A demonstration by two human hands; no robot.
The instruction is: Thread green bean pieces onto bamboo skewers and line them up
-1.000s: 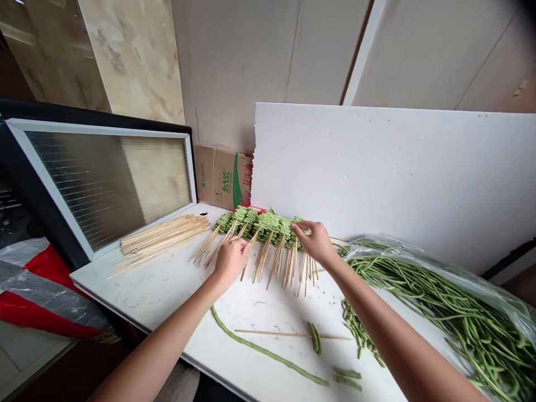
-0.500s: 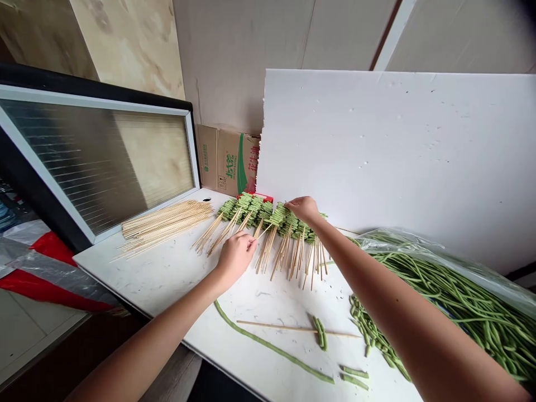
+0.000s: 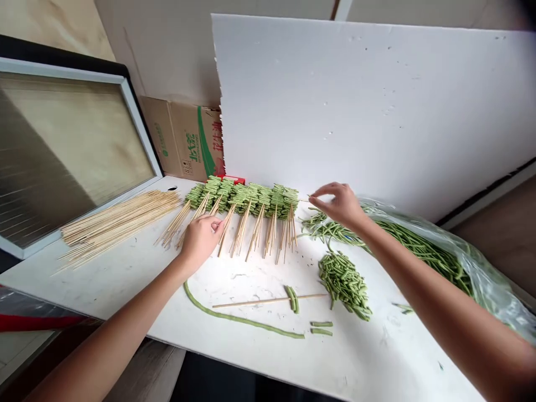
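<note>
My left hand (image 3: 202, 239) is closed beside the handle ends of the skewers, thumb against the fingers. Whatever it may hold is hidden. Skewers threaded with cut green beans (image 3: 240, 196) lie stacked in a row along the back, bare sticks fanning forward. To the right of this row, my right hand (image 3: 338, 203) is raised, thumb and forefinger pinched together. A thin tip shows at its fingertips, too small to name. Nearer the front lies a single skewer (image 3: 251, 302) with a few bean pieces (image 3: 292, 300) on it. Two cut pieces (image 3: 321, 328) and a long bean (image 3: 243, 318) lie close by.
Bare bamboo skewers (image 3: 121, 220) are piled at left beside a framed glass panel (image 3: 79, 139). A heap of cut beans (image 3: 344, 283) sits at right, before a plastic bag (image 3: 481, 279) of long beans. A carton (image 3: 184, 139) and white board (image 3: 335, 100) stand behind.
My right hand has left the stacked bean skewers and moved right. My left hand no longer shows the skewer it was pinching. The view has swung to the right, showing the whole heap of cut beans.
</note>
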